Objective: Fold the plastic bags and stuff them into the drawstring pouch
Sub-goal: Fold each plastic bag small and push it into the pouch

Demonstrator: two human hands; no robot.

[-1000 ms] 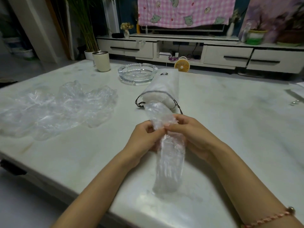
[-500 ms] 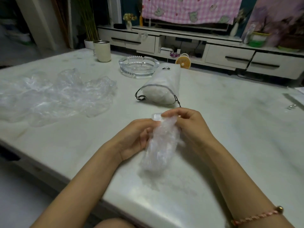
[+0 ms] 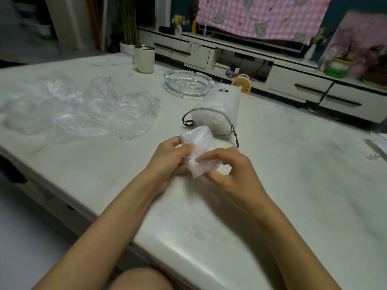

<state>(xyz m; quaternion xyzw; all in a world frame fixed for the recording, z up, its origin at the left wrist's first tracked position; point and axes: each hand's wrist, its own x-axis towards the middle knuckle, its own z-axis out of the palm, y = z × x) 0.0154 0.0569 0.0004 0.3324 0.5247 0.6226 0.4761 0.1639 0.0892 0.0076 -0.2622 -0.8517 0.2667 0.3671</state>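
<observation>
Currently both hands hold one folded plastic bag [image 3: 199, 151] just above the table [image 3: 293, 185]. The left hand [image 3: 167, 158] pinches its left side and the right hand [image 3: 228, 172] pinches the lower corner, likely to keep the fold compact. The drawstring pouch [image 3: 217, 109] lies on its side just beyond, open mouth facing the hands and apparently part-filled, so stuffing should be a short push. Loose plastic bags [image 3: 79, 107] sit at left.

pouch [image 3: 217, 114] behind folded bag [image 3: 199, 149], loose bags [image 3: 79, 107] left, ashtray [image 3: 188, 84] behind pouch
</observation>
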